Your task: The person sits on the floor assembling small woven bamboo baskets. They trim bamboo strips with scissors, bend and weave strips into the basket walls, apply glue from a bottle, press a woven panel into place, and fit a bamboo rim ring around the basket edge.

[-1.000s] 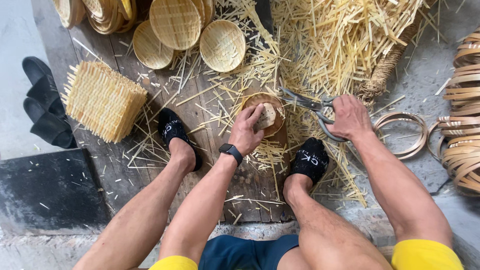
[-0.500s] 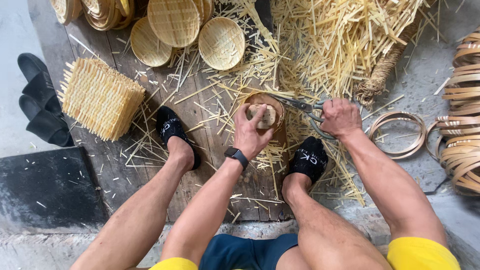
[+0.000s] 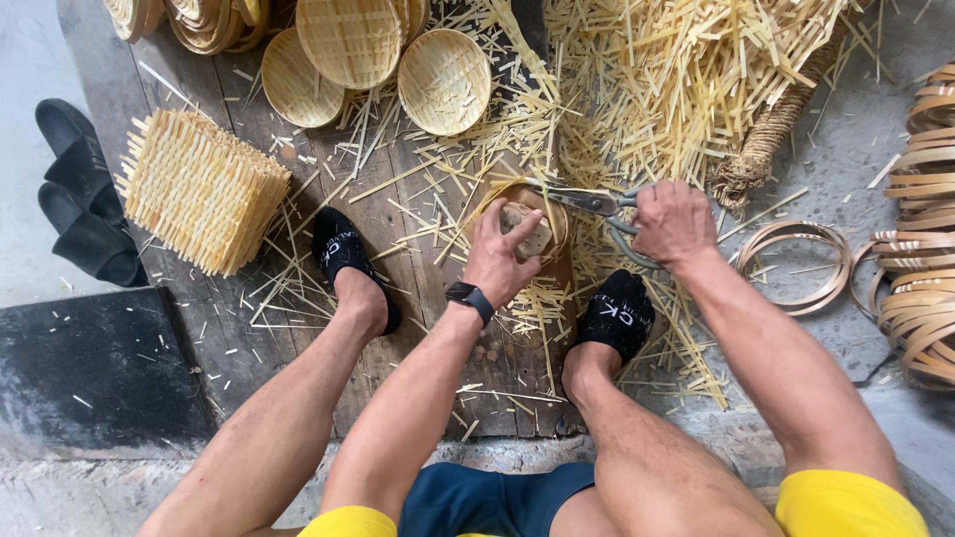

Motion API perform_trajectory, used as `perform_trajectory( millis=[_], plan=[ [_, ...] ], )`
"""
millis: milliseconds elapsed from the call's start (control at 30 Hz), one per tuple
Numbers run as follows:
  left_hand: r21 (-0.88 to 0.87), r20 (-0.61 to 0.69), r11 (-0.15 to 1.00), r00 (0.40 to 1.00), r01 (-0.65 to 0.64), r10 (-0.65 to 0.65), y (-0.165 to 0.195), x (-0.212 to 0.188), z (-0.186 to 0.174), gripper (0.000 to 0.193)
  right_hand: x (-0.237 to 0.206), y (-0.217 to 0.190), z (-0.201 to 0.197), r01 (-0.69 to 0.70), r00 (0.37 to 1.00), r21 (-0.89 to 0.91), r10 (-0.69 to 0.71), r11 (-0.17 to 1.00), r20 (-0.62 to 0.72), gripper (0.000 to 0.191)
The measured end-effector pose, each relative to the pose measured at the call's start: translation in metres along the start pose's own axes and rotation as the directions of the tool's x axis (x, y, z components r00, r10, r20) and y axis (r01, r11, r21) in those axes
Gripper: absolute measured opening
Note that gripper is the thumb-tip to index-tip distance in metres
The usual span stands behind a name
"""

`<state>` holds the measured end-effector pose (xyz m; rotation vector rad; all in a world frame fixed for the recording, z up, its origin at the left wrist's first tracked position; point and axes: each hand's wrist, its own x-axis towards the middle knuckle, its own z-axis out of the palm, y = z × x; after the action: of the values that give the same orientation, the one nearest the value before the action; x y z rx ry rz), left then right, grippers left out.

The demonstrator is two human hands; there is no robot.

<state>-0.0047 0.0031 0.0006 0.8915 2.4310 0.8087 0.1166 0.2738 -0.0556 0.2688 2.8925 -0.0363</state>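
Left hand [image 3: 497,254]: extended forward, palm down, fingers curled and pressing, thumb toward the right hand. Left wrist straight, banded by a dark watch [image 3: 470,298]. Left forearm running back between the knees. Right hand [image 3: 674,223]: just right of the left hand and level with it, closed in a fist, knuckles up. Right wrist slightly bent, forearm angled back and outward to the right. Both elbows partly bent.

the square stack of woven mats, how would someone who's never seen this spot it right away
Start at the dark wooden boards the person's feet rest on. Go to their left edge, beside the pair of black slippers. The stack of square woven mats sits there: blocky with frayed strip ends, unlike the round woven baskets farther up.
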Motion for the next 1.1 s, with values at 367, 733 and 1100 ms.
perform_trajectory(
  millis=[367,733,1100],
  plan=[
    [-0.053,-0.11,0.997,0.992,0.051,-0.057,0.007,-0.004,0.006,0.074,-0.019,0.0,-0.019,-0.013,0.998,0.101,0.02,0.995,-0.061,0.062],
    [-0.192,-0.218,0.978,0.968,0.082,-0.124,0.02,-0.006,0.002,0.092,-0.015,0.014,0.015,0.027,0.986,0.087,-0.012,0.996,-0.167,0.024],
    [-0.143,-0.302,0.986,0.945,0.081,-0.121,0.022,-0.004,0.007,0.091,-0.008,-0.004,0.009,-0.014,0.997,0.062,0.018,0.998,-0.068,0.015]
  ],
)
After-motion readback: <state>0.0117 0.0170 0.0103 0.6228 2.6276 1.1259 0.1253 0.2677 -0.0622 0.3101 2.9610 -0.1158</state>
